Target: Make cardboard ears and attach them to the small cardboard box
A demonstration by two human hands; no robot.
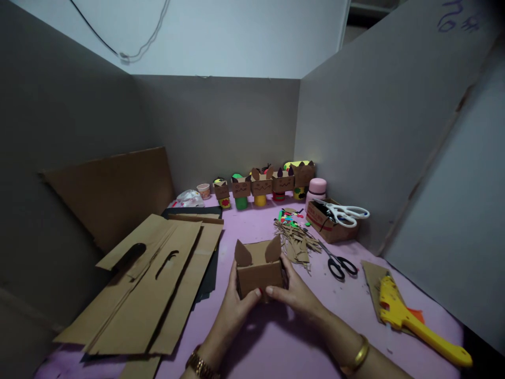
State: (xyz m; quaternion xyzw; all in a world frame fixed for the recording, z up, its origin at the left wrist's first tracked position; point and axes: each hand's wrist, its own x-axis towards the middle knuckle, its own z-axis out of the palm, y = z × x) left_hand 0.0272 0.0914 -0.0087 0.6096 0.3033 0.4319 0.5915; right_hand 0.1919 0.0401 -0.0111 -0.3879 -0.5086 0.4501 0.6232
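Observation:
Between my two hands is a small cardboard box [258, 276] with two pointed cardboard ears on its top edge. My left hand [240, 300] grips its left side, thumb on the front face. On the opposite side, my right hand [294, 292] holds it the same way, its thumb near the lower front edge. Whatever lies beneath the box is hidden. Just beyond the right hand lies a heap of cardboard scraps [298, 243], with black-handled scissors [338, 261] beside it.
Flat cardboard sheets [145, 295] are stacked at left. A row of eared box figures [261, 185] stands at the back, near a pink bottle [316, 190]. White scissors [345, 213] rest on a small carton [331, 229]. A yellow glue gun [410, 321] lies at right.

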